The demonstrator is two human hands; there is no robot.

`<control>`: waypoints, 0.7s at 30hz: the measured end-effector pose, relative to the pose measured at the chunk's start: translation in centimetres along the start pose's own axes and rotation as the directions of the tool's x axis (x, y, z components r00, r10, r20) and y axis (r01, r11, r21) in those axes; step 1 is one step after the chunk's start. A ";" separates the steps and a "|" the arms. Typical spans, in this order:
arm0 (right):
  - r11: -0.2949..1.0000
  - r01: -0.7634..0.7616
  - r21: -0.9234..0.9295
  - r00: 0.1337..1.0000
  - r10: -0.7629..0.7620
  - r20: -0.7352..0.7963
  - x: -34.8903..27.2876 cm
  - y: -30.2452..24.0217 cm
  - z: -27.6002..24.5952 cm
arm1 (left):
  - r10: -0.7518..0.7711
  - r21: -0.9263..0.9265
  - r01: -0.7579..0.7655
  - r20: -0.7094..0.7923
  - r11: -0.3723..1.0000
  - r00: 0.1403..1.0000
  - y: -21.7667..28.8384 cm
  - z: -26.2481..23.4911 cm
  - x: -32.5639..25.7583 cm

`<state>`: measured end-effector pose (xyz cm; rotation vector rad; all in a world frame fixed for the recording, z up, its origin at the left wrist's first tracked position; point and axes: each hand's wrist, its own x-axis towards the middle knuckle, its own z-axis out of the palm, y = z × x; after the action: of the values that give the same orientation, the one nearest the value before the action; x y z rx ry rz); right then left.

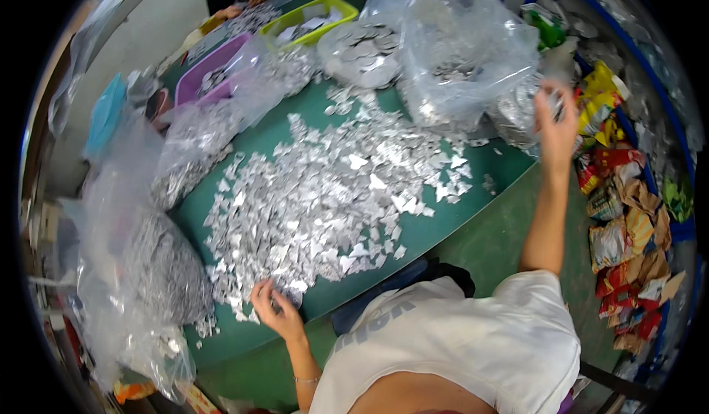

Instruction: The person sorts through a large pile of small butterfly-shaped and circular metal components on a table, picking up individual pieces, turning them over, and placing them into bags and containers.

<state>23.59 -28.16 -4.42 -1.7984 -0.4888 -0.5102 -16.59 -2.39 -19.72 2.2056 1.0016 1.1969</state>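
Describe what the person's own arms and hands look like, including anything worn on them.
The left hand and the blurred right hand show no gloves. A thin bracelet sits around the left forearm. The right forearm is bare below the short sleeve of a white T-shirt with grey lettering.

You get fairly bright, diffuse indoor light with mostly soft shadows; its source you cannot tell. Glare whitens some of the silvery pieces (317, 200) and streaks the clear plastic bag (473, 37). Motion blur smears your right hand (557, 122), while your left hand (278, 312) reads sharper. Fisheye distortion bows the surroundings toward the rim, and black swallows your corners.
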 end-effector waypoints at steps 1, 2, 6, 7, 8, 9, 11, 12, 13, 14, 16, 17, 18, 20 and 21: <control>0.989 0.123 -0.086 0.992 -0.126 -0.025 2.3 1.0 -0.2 | 0.002 0.066 -0.003 0.009 0.998 1.000 0.8 0.0 0.2; 0.871 0.372 -0.321 0.924 -0.379 0.042 5.2 2.3 -0.8 | 0.017 0.027 -0.018 0.029 0.999 0.999 1.0 0.4 0.6; 0.586 0.287 -0.757 0.954 -0.105 0.280 10.5 9.2 -2.2 | -0.031 -0.036 0.035 0.106 0.999 0.994 2.2 1.0 1.0; 0.619 0.259 -0.741 0.952 -0.037 0.302 10.4 8.6 -1.2 | -0.061 -0.042 0.066 0.110 0.997 0.992 2.5 0.7 0.9; 0.623 0.396 -0.675 0.897 -0.105 0.429 11.9 12.0 -2.6 | -0.038 -0.040 0.042 0.104 0.998 0.994 1.9 0.7 0.8; 0.615 0.522 -0.591 0.821 -0.173 0.545 13.6 15.6 -4.0 | -0.016 -0.037 0.020 0.099 0.999 0.995 1.4 0.8 0.5; 0.779 0.427 -0.460 0.775 -0.053 0.630 13.2 15.4 -3.4 | -0.014 0.003 0.014 0.102 1.000 0.995 1.6 0.5 0.6; 0.843 0.361 -0.400 0.741 0.001 0.672 13.0 14.5 -3.8 | -0.058 -0.009 0.060 0.104 0.998 0.993 1.7 0.5 0.6; 0.788 0.400 -0.469 0.719 0.047 0.693 13.4 13.3 -4.4 | -0.101 -0.026 0.104 0.106 0.994 0.989 1.8 0.5 0.8; 0.906 0.192 -0.378 0.776 0.097 0.624 13.0 12.7 -5.3 | -0.065 -0.014 0.067 0.097 0.998 0.993 1.6 0.6 1.1; 0.732 0.407 -0.547 0.873 -0.134 0.470 13.3 13.4 -7.2 | 0.003 0.030 -0.005 0.080 1.000 0.997 1.7 0.9 2.0; 0.563 0.545 -0.621 0.837 -0.319 0.445 10.8 7.6 -5.4 | -0.007 0.035 0.004 0.103 0.999 0.995 1.8 1.0 2.4; 0.434 0.517 -0.737 0.835 -0.444 0.324 9.3 4.3 -4.9 | -0.007 0.022 0.004 0.129 1.000 0.992 2.0 1.5 3.1; 0.654 0.538 -0.531 0.768 -0.641 -0.011 2.3 -2.9 0.5 | 0.024 -0.003 -0.024 0.216 1.000 0.976 2.4 3.3 4.9; 0.761 0.593 -0.262 0.782 -0.623 -0.039 -1.3 -3.3 2.8 | 0.050 -0.010 -0.049 0.269 0.999 0.962 2.8 4.2 6.0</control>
<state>20.94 -24.68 -3.30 -1.7928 -0.9753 -1.1724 -9.72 0.26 -16.87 2.3253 0.8368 0.8852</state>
